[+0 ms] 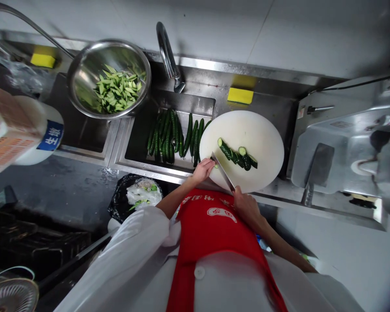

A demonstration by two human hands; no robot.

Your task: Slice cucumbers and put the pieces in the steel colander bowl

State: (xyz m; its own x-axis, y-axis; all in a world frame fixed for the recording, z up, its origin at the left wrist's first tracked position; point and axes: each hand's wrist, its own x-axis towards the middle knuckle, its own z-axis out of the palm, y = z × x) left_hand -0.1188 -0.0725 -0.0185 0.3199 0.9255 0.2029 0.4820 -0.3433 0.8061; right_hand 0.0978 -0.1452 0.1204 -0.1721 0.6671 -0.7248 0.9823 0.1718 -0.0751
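My right hand [246, 205] is wrapped round the handle of a kitchen knife [225, 174], whose blade slants across the near left part of a round white cutting board [269, 147]. At the board's left edge, beside the blade's tip, my left hand [204, 170] is closed with its fingers pinched. A small light-green cucumber piece [216, 166] shows at those fingertips, mostly hidden. In the middle of the board lie cut cucumber pieces [225, 150], some with pale cut faces. Several whole cucumbers [165, 134] lie in the sink left of the board.
A steel bowl [81, 97] of sliced cucumber stands behind the sink's left side, near a faucet [167, 52]. A yellow sponge [240, 95] lies behind the board. To the right stands a metal machine [328, 147]. A black-bagged bin [118, 195] sits below the counter.
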